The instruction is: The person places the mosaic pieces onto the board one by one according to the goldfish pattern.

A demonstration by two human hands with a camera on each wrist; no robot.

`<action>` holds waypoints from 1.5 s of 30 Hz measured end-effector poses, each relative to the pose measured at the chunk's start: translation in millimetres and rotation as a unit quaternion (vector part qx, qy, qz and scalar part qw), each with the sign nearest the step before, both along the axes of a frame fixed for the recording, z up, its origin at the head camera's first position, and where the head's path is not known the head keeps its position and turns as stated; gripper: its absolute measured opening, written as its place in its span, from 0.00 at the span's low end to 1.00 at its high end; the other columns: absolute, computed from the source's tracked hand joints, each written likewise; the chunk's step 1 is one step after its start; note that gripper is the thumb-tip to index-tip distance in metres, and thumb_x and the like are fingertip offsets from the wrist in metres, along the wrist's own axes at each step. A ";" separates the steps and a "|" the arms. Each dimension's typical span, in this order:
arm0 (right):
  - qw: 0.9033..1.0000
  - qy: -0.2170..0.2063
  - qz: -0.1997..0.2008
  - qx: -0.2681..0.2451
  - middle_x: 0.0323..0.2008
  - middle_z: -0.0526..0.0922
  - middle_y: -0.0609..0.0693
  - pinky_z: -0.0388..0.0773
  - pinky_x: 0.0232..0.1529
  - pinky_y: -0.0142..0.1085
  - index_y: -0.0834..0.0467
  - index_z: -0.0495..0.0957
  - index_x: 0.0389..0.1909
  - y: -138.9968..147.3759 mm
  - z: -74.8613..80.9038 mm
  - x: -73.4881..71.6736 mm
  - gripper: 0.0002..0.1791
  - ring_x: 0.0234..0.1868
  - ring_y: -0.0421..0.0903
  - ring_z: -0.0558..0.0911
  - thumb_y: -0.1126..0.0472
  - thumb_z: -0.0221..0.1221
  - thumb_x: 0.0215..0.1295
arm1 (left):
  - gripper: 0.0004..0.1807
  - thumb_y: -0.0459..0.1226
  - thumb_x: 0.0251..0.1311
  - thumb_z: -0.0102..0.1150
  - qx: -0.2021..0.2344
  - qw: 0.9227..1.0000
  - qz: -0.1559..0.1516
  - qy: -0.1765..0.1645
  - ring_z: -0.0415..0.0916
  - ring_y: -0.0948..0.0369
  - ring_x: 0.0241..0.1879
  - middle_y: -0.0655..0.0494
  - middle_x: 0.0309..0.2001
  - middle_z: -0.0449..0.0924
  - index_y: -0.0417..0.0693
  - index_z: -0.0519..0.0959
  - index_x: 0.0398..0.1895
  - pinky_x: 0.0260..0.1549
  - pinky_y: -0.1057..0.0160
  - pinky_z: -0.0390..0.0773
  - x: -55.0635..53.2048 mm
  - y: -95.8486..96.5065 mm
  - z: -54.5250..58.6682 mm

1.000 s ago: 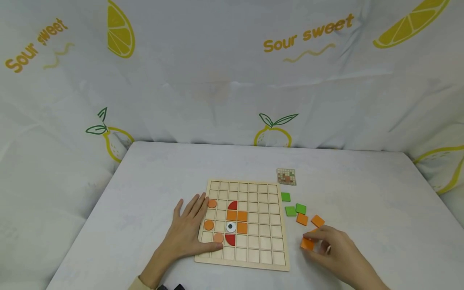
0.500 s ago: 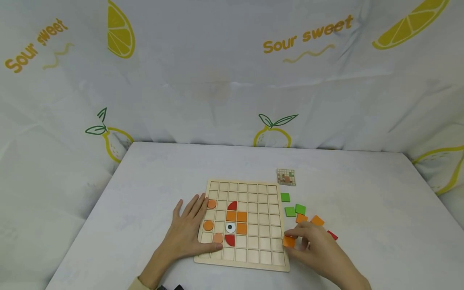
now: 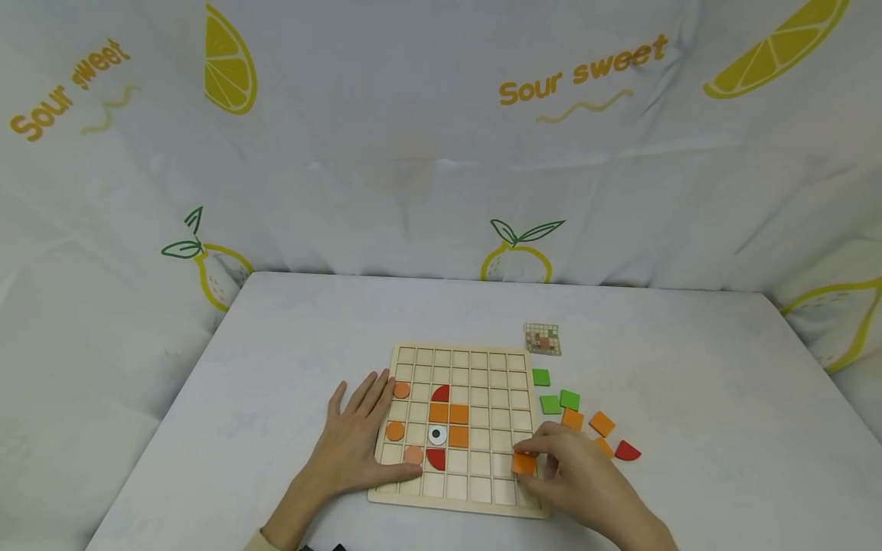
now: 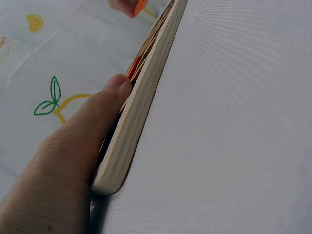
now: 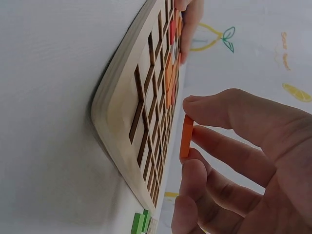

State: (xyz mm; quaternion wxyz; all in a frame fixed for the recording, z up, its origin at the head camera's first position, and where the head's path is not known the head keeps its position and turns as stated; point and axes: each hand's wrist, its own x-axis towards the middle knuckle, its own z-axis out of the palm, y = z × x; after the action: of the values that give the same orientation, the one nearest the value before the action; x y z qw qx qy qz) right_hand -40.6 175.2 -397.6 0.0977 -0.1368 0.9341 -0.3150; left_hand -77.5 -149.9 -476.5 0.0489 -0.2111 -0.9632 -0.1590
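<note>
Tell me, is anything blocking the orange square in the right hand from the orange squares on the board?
Nothing visible does. The right hand holds the orange square above the board, with only bare board between it and those orange squares. The left hand rests beyond them.

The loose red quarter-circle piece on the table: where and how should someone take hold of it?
I'd pinch the red quarter-circle piece by opposite edges, between thumb and fingertips, coming from above and the right. It lies flat, so its rim probably offers the best hold, and an orange square, partly hidden by the right hand, lies close on its left.
</note>
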 end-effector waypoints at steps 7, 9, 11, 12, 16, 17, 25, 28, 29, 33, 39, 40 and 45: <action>1.000 -0.006 0.004 -0.003 0.31 0.80 0.37 0.67 0.23 0.25 0.52 0.90 0.41 -10.7 -2.1 -0.6 0.15 0.23 0.31 0.66 0.60 0.76 0.50 | 0.71 0.83 0.40 0.54 -0.004 1.000 0.002 0.001 0.53 0.50 0.81 0.51 0.82 0.55 0.45 0.56 0.81 0.74 0.31 0.44 0.4 -0.3 0.3; 1.000 0.001 0.011 -0.004 0.31 0.81 0.37 0.67 0.23 0.25 0.52 0.90 0.41 -13.3 -3.0 -1.7 0.15 0.23 0.30 0.66 0.61 0.75 0.49 | 0.71 0.83 0.40 0.54 -0.005 1.000 0.002 0.002 0.53 0.50 0.81 0.51 0.82 0.55 0.45 0.56 0.81 0.74 0.31 0.44 0.5 -0.4 0.4; 1.000 0.000 0.019 -0.009 0.31 0.81 0.37 0.67 0.22 0.25 0.53 0.90 0.41 -16.1 -3.6 -3.2 0.15 0.22 0.30 0.66 0.62 0.74 0.50 | 0.71 0.82 0.41 0.55 -0.003 1.000 0.001 0.004 0.53 0.50 0.81 0.51 0.82 0.55 0.45 0.56 0.81 0.74 0.32 0.44 0.6 -0.4 0.5; 1.000 0.000 0.022 -0.012 0.31 0.81 0.37 0.67 0.22 0.25 0.53 0.90 0.41 -17.6 -3.8 -3.9 0.14 0.22 0.30 0.67 0.62 0.74 0.50 | 0.71 0.82 0.41 0.55 -0.003 1.000 0.000 0.005 0.53 0.50 0.81 0.51 0.82 0.55 0.45 0.56 0.81 0.74 0.32 0.44 0.6 -0.4 0.5; 1.000 -0.006 0.021 -0.014 0.30 0.80 0.38 0.67 0.23 0.26 0.53 0.90 0.41 -24.8 -3.5 -5.3 0.14 0.23 0.31 0.67 0.61 0.75 0.50 | 0.71 0.82 0.41 0.55 0.000 1.000 -0.001 0.009 0.53 0.50 0.81 0.50 0.82 0.56 0.45 0.56 0.81 0.74 0.32 0.44 0.5 -0.3 0.5; 1.000 -0.003 0.020 -0.014 0.30 0.80 0.38 0.67 0.23 0.26 0.53 0.90 0.41 -26.7 -3.4 -5.4 0.14 0.23 0.31 0.67 0.61 0.75 0.50 | 0.71 0.82 0.41 0.56 0.000 1.000 -0.001 0.009 0.53 0.50 0.81 0.50 0.82 0.56 0.44 0.57 0.81 0.74 0.32 0.44 0.4 -0.2 0.3; 1.000 -0.007 0.029 -0.005 0.31 0.81 0.38 0.67 0.22 0.26 0.54 0.91 0.42 -40.7 -3.5 -8.4 0.15 0.22 0.32 0.67 0.61 0.74 0.51 | 0.71 0.82 0.41 0.55 0.000 1.000 -0.001 0.009 0.53 0.50 0.81 0.50 0.81 0.55 0.44 0.57 0.81 0.75 0.31 0.45 -0.3 0.2 -0.7; 0.999 -0.010 0.037 -0.006 0.31 0.81 0.38 0.67 0.22 0.26 0.54 0.91 0.42 -45.9 -3.5 -9.7 0.14 0.23 0.33 0.68 0.61 0.73 0.51 | 0.71 0.82 0.41 0.55 0.000 1.000 -0.001 0.011 0.53 0.50 0.81 0.50 0.81 0.56 0.44 0.57 0.81 0.74 0.31 0.45 -0.2 -0.1 -0.1; 0.999 -0.010 0.040 -0.008 0.31 0.82 0.38 0.67 0.23 0.26 0.55 0.91 0.42 -47.3 -3.6 -9.9 0.15 0.23 0.33 0.68 0.62 0.73 0.51 | 0.71 0.82 0.41 0.55 -0.001 1.000 -0.001 0.012 0.53 0.50 0.81 0.50 0.81 0.56 0.44 0.57 0.81 0.74 0.32 0.45 -0.2 -0.2 0.1; 0.999 0.005 0.050 -0.018 0.31 0.82 0.39 0.66 0.23 0.27 0.56 0.91 0.42 -52.0 -4.8 -10.4 0.15 0.24 0.32 0.67 0.63 0.73 0.51 | 0.71 0.82 0.42 0.55 -0.006 1.000 -0.002 0.015 0.53 0.50 0.82 0.50 0.82 0.55 0.45 0.56 0.81 0.75 0.32 0.45 -0.6 -0.6 -0.4; 0.998 0.006 0.057 -0.025 0.30 0.82 0.39 0.67 0.22 0.26 0.56 0.90 0.43 -59.6 -6.1 -13.2 0.14 0.22 0.32 0.67 0.62 0.73 0.52 | 0.71 0.83 0.42 0.53 -0.006 1.000 -0.004 0.017 0.52 0.51 0.82 0.51 0.82 0.54 0.45 0.55 0.81 0.75 0.32 0.43 -1.2 -1.0 -2.1; 0.998 0.005 0.058 -0.025 0.30 0.81 0.39 0.67 0.22 0.26 0.56 0.90 0.43 -60.7 -6.2 -13.7 0.15 0.22 0.32 0.67 0.62 0.73 0.52 | 0.71 0.83 0.42 0.53 -0.006 1.000 -0.004 0.017 0.52 0.51 0.82 0.51 0.82 0.54 0.45 0.55 0.81 0.75 0.32 0.43 -1.2 -1.1 -2.3; 0.998 -0.004 0.064 -0.028 0.30 0.81 0.40 0.67 0.21 0.27 0.57 0.90 0.44 -64.8 -8.8 -16.3 0.15 0.21 0.32 0.68 0.63 0.72 0.53 | 0.71 0.83 0.42 0.52 -0.006 1.000 -0.005 0.017 0.52 0.51 0.82 0.51 0.82 0.54 0.45 0.56 0.81 0.75 0.32 0.43 -0.9 -1.3 -2.4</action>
State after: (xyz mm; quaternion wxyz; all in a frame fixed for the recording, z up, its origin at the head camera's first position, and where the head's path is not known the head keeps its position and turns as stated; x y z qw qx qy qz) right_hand -56.9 110.4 -406.4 0.1171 -0.1980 0.9138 -0.3349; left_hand -78.4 -151.3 -479.0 0.0633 -0.2188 -0.9621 -0.1501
